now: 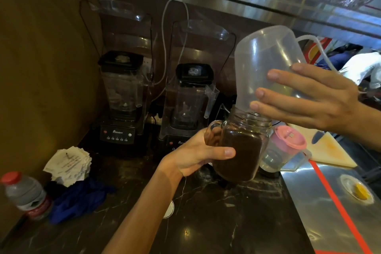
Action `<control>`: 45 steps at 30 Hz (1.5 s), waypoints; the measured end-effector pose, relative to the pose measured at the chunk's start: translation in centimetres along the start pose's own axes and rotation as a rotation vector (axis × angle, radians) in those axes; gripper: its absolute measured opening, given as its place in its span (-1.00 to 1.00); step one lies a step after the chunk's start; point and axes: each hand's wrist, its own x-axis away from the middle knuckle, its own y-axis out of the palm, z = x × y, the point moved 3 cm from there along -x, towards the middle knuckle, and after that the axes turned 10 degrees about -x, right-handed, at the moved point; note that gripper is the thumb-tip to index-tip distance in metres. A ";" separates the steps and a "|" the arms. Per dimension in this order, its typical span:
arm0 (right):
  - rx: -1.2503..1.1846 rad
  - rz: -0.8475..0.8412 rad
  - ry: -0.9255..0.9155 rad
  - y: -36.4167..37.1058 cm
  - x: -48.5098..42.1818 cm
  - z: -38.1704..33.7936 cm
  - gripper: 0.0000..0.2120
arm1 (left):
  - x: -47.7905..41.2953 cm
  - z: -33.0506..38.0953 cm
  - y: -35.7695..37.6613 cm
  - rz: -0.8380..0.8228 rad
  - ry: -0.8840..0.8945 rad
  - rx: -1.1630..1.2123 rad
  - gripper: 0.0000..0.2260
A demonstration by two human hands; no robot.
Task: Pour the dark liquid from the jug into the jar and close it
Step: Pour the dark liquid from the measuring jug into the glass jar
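Note:
My left hand (198, 154) grips a glass jar (240, 150) with a side handle, held above the dark counter and tilted slightly. Dark brown liquid fills the jar to about its shoulder. My right hand (309, 99) holds a translucent plastic jug (266, 64) turned nearly upside down, with its mouth resting in the jar's open neck. The jug looks empty. The fingers of that hand lie spread along the jug's side. No lid is on the jar.
Two black blenders (121, 97) (189, 105) stand at the back of the marble counter (206, 222). A pink-lidded plastic jug (284, 148) sits right of the jar beside a cutting board (329, 154). At left lie a water bottle (26, 194), paper slips (68, 165) and a blue cloth (80, 200).

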 end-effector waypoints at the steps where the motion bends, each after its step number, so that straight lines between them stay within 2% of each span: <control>1: 0.003 0.008 0.006 0.0 0.0 0.0 -0.49 | 0.0 0.0 0.0 0.000 0.001 0.001 -0.64; 14: -0.009 0.086 0.038 0.4 -0.1 -0.4 -0.50 | 0.6 -0.2 -0.2 0.016 0.001 -0.001 -0.64; 37: -0.030 0.055 0.054 0.6 0.6 -1.1 -0.49 | 0.8 -1.5 -0.7 0.053 -0.044 -0.118 -0.57; 40: -0.030 0.047 0.064 0.6 0.7 -1.5 -0.47 | 0.7 -2.0 -0.9 0.077 -0.057 -0.110 -0.51; 42: -0.052 0.030 0.046 0.5 0.8 -2.2 -0.49 | 0.8 -2.2 -0.9 0.065 -0.051 -0.142 -0.55; 45: -0.253 -0.104 0.227 0.4 0.9 -1.6 -0.49 | 1.0 -2.4 -0.8 0.091 -0.059 -0.201 -0.55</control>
